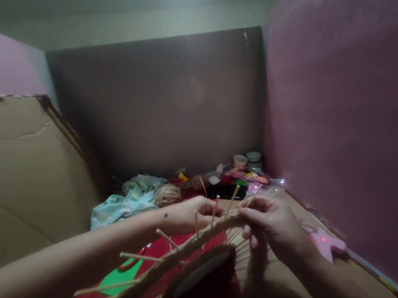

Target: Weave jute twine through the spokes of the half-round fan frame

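Note:
A round woven frame of thin wooden sticks, wrapped along its rim with tan twine, is held upright in front of me. My left hand grips the rim at its top from the left, fingers closed round it. My right hand pinches the same stretch of rim from the right, fingertips pressed on the twine near a standing stick. The two hands nearly touch. Several stick ends jut out from the rim on the lower left.
A ball of tan twine lies beside a pale blue cloth. Small cups and colourful craft bits sit in the far corner. A pink star shape lies right. A cardboard sheet leans left; a pink wall is right.

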{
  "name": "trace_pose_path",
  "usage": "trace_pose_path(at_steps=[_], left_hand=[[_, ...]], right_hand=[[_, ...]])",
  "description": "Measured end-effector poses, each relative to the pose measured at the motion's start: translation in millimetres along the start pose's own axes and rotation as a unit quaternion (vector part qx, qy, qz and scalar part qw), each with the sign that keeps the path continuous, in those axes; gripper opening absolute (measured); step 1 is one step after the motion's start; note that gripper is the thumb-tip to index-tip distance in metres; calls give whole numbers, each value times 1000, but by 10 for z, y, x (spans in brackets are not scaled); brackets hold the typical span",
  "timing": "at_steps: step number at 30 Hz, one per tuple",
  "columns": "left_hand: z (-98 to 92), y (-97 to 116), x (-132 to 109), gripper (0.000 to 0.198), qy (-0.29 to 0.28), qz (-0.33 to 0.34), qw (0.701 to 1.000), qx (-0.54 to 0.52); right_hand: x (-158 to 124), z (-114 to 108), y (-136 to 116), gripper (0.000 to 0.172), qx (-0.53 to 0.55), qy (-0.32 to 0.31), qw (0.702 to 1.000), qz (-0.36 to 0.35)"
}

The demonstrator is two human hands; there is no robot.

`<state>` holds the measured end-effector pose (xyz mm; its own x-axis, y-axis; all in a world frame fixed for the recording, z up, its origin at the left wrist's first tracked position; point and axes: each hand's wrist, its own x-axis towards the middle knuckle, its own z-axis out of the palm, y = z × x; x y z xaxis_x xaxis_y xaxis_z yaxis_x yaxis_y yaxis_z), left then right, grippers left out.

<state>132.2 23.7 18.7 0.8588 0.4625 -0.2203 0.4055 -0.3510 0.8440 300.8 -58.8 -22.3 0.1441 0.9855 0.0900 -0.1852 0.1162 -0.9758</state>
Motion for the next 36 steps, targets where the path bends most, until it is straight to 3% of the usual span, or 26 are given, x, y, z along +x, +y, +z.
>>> trace_pose_path(at_steps=[2, 6, 12, 17, 21, 28, 36], left_hand=[[-118, -33, -43, 19, 48, -37, 997, 39], [-347, 11, -184, 25, 121, -70, 990, 1], [-625, 454, -318, 21, 183, 0, 983, 27], [-631, 855, -265, 21, 214, 33, 969, 122], [-532, 1017, -178, 21, 233, 43, 958, 163], [-494, 1039, -205, 20, 198, 67, 968, 135], [-713, 732, -438, 17, 170, -16, 981, 93]], right_hand=[[39, 8, -2, 15, -2, -3, 1000, -6], [114, 15, 20, 15, -4, -16, 1000, -19], [168, 55, 7, 10, -12, -17, 1000, -22], [211, 61, 52, 8, 12, -24, 999, -42], [205, 57, 62, 7, 14, -23, 999, -45], [193, 61, 29, 5, 2, -22, 999, -43], [207, 46, 62, 5, 18, -11, 999, -37]])
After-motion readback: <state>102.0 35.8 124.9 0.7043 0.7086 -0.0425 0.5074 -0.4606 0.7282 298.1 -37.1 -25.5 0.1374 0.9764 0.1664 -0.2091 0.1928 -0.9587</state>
